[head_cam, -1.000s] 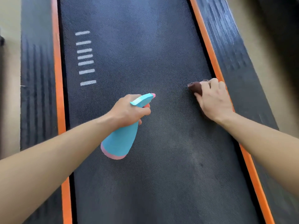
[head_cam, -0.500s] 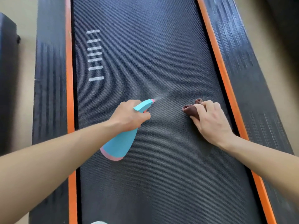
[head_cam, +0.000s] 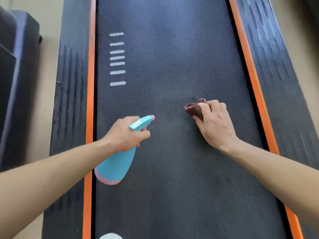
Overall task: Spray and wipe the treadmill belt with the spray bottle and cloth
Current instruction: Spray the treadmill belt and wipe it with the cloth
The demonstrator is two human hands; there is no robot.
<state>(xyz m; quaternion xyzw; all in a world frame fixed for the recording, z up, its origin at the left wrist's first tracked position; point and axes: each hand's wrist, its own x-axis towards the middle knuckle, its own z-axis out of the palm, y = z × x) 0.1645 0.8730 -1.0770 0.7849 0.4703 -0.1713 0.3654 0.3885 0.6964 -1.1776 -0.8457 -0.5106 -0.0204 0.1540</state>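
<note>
I see the treadmill belt [head_cam: 172, 66] as matt dark rubber with a fine woven-looking grain, its side rails [head_cam: 72, 83] ribbed and slightly scuffed beside smooth orange strips [head_cam: 90, 66]. The spray bottle [head_cam: 119, 163] looks like smooth, satin turquoise plastic with pink trim; the cloth [head_cam: 194, 109] is soft, crumpled brown fabric

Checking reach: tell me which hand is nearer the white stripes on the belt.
Left. The left hand, holding the spray bottle, sits just below the white stripes; the right hand is across the belt.
</note>
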